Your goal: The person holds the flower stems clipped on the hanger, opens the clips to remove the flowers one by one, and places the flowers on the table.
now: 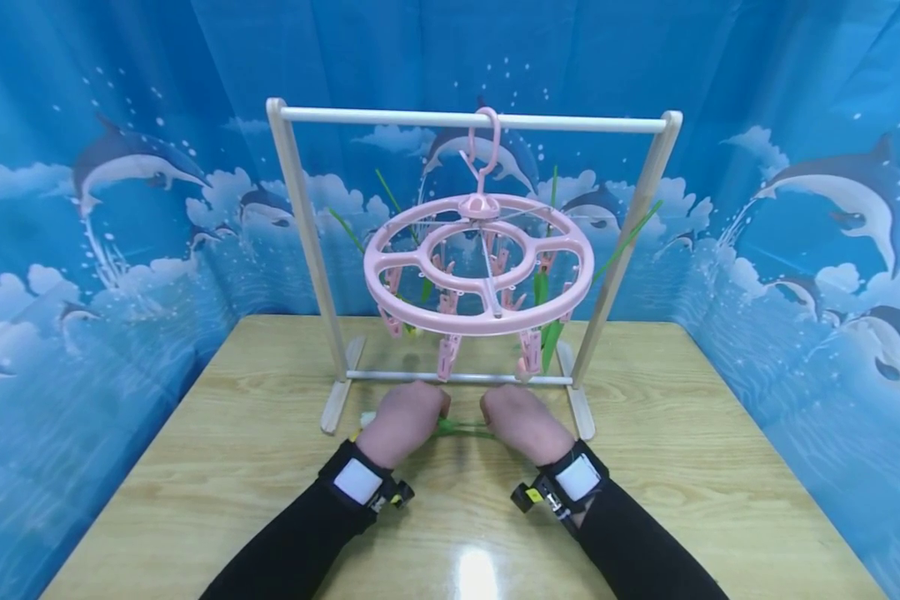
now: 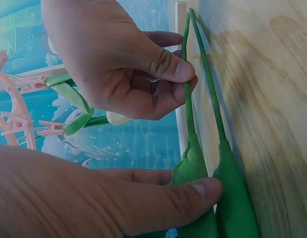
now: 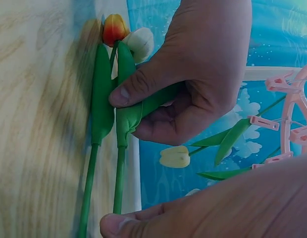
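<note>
Two artificial tulips lie side by side low over the table, one with a white bloom (image 3: 141,44), one with an orange bloom (image 3: 115,29). My left hand (image 1: 408,421) pinches the green leaves (image 2: 193,163) of the white tulip between thumb and fingers. On that flower's thin stem (image 3: 119,173), my right hand (image 1: 521,421) pinches between thumb and fingertips. The orange tulip's leaf (image 3: 101,94) is alongside, nearer the tabletop. Above both hands hangs a round pink clip hanger (image 1: 480,321) with several artificial tulips clipped upside down; a pale yellow bloom (image 3: 175,156) shows there.
A white rack (image 1: 300,200) stands behind my hands, its top bar (image 1: 390,117) carrying the hanger. Its lower bar (image 1: 390,377) runs just beyond my knuckles. Pink clips (image 1: 448,358) dangle close above the hands. A blue dolphin-print curtain (image 1: 150,250) surrounds the wooden table (image 1: 217,467).
</note>
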### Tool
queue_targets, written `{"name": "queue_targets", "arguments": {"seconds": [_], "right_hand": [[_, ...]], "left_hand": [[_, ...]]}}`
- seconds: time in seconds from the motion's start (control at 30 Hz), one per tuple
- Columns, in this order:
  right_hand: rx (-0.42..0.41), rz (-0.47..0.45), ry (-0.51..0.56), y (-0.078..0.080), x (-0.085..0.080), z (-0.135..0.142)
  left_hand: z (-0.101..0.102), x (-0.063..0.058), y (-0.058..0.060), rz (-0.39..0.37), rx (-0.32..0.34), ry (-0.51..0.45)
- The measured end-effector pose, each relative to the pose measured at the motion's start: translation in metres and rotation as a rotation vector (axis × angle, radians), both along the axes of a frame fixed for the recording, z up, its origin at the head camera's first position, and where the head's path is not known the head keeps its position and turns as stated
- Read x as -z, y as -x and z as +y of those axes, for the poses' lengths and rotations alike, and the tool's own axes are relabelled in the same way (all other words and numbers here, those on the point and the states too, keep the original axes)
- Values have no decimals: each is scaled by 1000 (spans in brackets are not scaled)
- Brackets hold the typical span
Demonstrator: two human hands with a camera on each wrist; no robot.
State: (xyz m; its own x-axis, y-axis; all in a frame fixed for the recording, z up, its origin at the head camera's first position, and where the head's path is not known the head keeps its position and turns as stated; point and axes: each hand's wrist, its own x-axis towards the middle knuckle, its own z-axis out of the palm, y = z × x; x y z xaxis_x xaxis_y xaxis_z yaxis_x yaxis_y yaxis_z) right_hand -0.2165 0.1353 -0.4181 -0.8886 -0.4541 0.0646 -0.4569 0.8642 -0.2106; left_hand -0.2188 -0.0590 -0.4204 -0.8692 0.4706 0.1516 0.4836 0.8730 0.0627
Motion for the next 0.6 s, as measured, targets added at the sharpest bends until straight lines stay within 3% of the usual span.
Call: {"name": "queue_targets", "arguments": {"seconds": [0.13, 0.33, 0.6], "right_hand": [[15, -11, -14, 2, 4, 0], [20, 9, -42, 2, 8, 0], [53, -35, -48, 3, 11, -3]], "left_hand": [[0, 5, 2, -2, -6, 34], [1, 10, 4, -17, -16, 31], [2, 17, 7, -1, -26, 19]]}}
